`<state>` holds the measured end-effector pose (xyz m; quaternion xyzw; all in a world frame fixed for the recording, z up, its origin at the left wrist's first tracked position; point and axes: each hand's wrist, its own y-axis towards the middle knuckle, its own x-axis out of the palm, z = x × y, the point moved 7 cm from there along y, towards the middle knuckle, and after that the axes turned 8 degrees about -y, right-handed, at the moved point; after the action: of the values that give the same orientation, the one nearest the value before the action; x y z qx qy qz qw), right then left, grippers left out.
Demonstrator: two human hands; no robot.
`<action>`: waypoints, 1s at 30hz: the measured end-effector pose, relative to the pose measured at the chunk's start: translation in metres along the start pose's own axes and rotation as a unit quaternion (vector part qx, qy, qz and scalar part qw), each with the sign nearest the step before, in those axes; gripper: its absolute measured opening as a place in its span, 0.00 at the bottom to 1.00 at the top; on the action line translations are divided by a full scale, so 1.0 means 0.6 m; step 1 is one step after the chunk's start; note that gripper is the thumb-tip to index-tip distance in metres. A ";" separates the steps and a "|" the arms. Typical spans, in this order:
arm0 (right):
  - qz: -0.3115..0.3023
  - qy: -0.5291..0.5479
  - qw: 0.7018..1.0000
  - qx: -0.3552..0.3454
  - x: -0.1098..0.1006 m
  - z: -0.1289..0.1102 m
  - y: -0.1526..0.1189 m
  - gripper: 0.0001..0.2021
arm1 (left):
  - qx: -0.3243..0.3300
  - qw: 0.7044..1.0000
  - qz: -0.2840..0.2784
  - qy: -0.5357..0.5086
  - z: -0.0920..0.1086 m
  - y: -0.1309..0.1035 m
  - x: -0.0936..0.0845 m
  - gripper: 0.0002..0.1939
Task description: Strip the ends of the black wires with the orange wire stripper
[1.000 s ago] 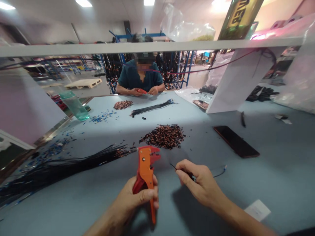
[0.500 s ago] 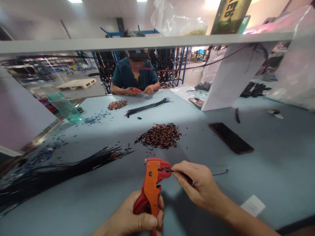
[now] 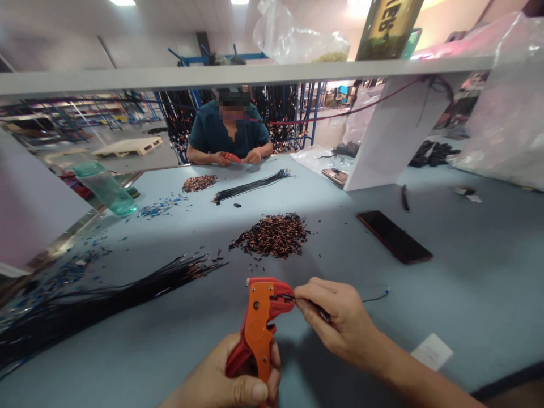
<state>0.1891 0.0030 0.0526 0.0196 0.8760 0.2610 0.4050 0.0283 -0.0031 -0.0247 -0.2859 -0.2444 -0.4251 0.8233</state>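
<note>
My left hand [image 3: 238, 377] is wrapped round the handles of an orange and red wire stripper [image 3: 258, 323], held upright near the bottom middle. Just right of the tool's jaws, my right hand [image 3: 335, 314] pinches a thin black wire [image 3: 376, 298]. One end of the wire sits in the jaws; the other sticks out behind the hand and ends in a small blue tip. Beyond the tool lies a pile of short black and copper pieces [image 3: 274, 235]. A bundle of long black wires [image 3: 110, 300] stretches across the left side.
A black phone [image 3: 395, 237] and a white paper piece [image 3: 432, 352] lie on the right. Across the table sits a person [image 3: 229, 133] holding a red tool, near a smaller wire bundle [image 3: 250, 186]. A green bottle [image 3: 106, 190] stands far left; a white shelf [image 3: 238, 72] spans above.
The view has shifted slightly, so most things appear a little further left. My hands keep the same hold on the tool and the wire.
</note>
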 end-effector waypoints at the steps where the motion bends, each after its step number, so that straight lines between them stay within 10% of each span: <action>1: 0.000 0.002 1.000 -0.003 0.000 -0.001 0.001 0.11 | -0.009 1.000 0.003 0.004 -0.002 -0.001 0.000 0.19; 30: 0.029 0.040 0.998 -0.043 -0.012 -0.009 -0.003 0.09 | -0.011 0.999 0.004 0.041 0.000 -0.005 0.004 0.19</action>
<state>0.1901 -0.0025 0.0596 0.0171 0.8785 0.3104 0.3629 0.0271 -0.0060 -0.0222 -0.2782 -0.2051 -0.4361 0.8309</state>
